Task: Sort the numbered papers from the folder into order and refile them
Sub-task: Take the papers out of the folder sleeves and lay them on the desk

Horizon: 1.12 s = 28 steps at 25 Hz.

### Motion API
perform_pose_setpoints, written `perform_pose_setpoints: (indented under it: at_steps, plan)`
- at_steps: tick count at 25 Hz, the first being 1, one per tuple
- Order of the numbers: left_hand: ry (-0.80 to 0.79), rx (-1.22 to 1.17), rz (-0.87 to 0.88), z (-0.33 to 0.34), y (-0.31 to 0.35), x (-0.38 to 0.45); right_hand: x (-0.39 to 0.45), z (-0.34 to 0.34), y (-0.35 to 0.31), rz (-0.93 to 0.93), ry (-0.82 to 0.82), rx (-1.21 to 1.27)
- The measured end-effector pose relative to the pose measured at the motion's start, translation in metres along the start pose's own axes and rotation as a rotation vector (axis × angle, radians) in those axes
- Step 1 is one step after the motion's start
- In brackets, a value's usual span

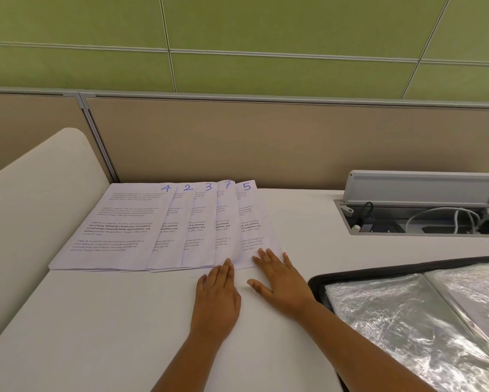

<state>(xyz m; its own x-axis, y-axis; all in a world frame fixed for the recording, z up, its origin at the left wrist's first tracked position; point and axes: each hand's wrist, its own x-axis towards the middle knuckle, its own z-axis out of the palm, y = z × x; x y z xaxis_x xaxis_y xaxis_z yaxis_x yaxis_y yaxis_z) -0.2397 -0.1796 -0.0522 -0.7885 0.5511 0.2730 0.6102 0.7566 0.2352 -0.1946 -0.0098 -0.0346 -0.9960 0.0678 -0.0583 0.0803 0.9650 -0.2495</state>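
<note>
Numbered papers (164, 227) are shown fanned across the white worktop (96, 321) at centre left of the frame, overlapped so that only the top right corners bearing the handwritten numbers 4, 2, 3, 7 and 5 are exposed. The left hand (216, 295) is laid flat with straight fingers, its fingertips touching the lower edge of the sheet marked 7. The right hand (277, 278) is likewise flat and spread, its fingertips resting on the lower corner of the sheet marked 5; nothing is gripped by either hand.

The sheets are judged light, thin and limp, likely to slide readily on the smooth worktop and to crease if pulled by one corner. A sheet is probably best shifted under flat fingers, or lifted by a pinch at a free lower edge.

The folder (407, 321), with shiny plastic sleeves, is cut off at the lower right of the frame. The printed text is too small to be read. Whether further sheets lie beneath the fan cannot be told. An open cable hatch (421, 210) is seen at the right.
</note>
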Motion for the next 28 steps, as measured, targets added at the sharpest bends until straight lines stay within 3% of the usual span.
perform_pose_setpoints:
  at_steps: [9, 15, 19, 26, 28]
  plan:
    - [0.000, 0.022, -0.001, -0.001, -0.002, -0.003, 0.004, 0.010, 0.000, 0.065, 0.014, -0.067]
    - [0.029, 0.023, -0.030, -0.001, -0.001, -0.002, -0.007, 0.014, -0.002, 0.203, 0.380, -0.065]
    - [0.006, 0.025, -0.050, 0.000, 0.001, -0.001, -0.007, 0.015, -0.001, 0.185, 0.440, -0.054]
    - [0.005, 0.025, -0.092, -0.009, 0.004, -0.009, -0.017, 0.013, -0.006, 0.200, 0.269, -0.040]
    - [-0.053, 0.018, -0.103, -0.010, 0.013, -0.020, -0.026, 0.017, -0.006, 0.104, 0.234, -0.022]
